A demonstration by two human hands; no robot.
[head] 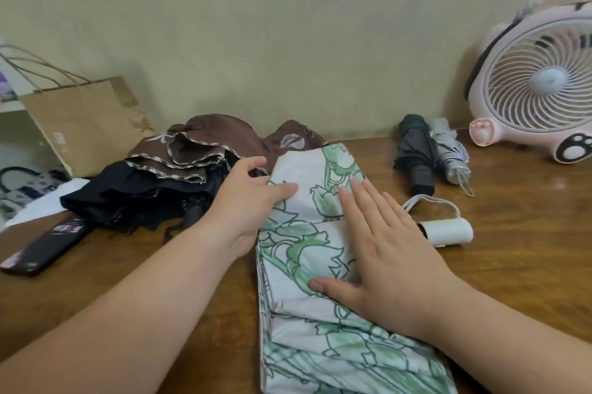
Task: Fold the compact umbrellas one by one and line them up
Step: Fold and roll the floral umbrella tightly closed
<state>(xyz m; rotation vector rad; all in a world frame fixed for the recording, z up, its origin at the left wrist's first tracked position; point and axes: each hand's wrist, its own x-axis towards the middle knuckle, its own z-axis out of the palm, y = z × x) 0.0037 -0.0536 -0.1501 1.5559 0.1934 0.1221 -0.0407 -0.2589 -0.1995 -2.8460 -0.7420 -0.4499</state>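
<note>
A white umbrella with a green flower print (307, 252) lies lengthwise on the wooden table (519, 265) in front of me. My left hand (253, 201) grips its left edge, thumb on top of the cloth. My right hand (384, 249) presses flat on the canopy with straight fingers. Its white handle (448, 231) with a wrist loop sticks out to the right. At the back right, a folded dark umbrella (416, 153) and a folded grey umbrella (450, 156) lie side by side. A brown umbrella (205, 143) and a black one (137, 198) lie loose at the left.
A pink table fan (538, 86) stands at the back right against the wall. A brown paper bag (86, 124) leans at the back left. A dark umbrella sleeve (45, 249) lies near the table's left edge.
</note>
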